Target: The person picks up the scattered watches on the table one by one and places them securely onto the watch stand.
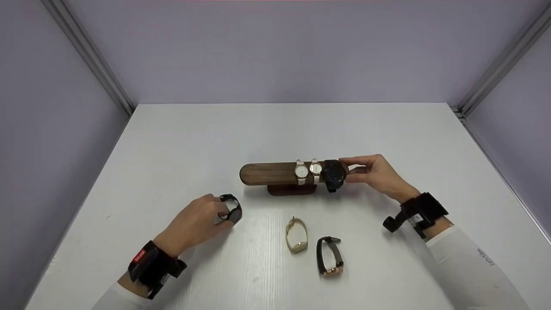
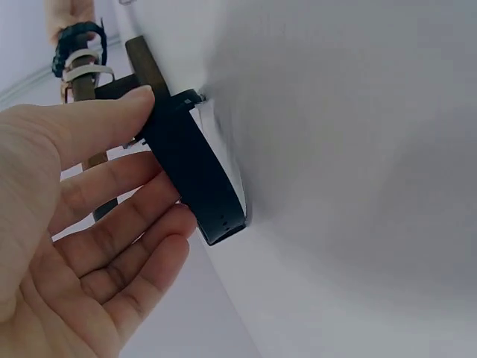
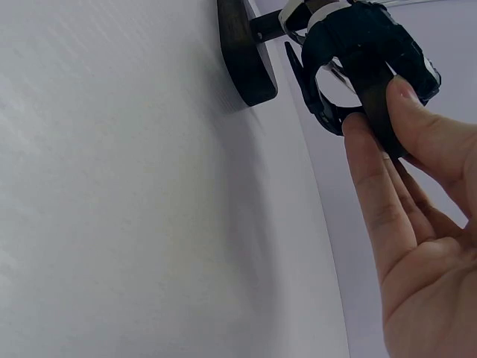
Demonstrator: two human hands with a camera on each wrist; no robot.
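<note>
Two hands are working on the white table (image 1: 172, 142). Your left hand (image 1: 196, 223) touches a black watch (image 1: 232, 209) that lies on the table in front of the left end of the wooden watch stand (image 1: 267, 173); the thumb and fingers are on its strap, only lightly curled, so this grip is loose around the watch. Your right hand (image 1: 379, 174) holds the right end of the stand bar, fingers and thumb closed around the wood, just beside a dark watch (image 1: 334, 174) that sits on the bar. Next to it on the bar are two watches with white faces (image 1: 301, 171). On the table near you lie a gold watch (image 1: 296, 235) and a black strap watch (image 1: 329, 256), close together but not touching.
</note>
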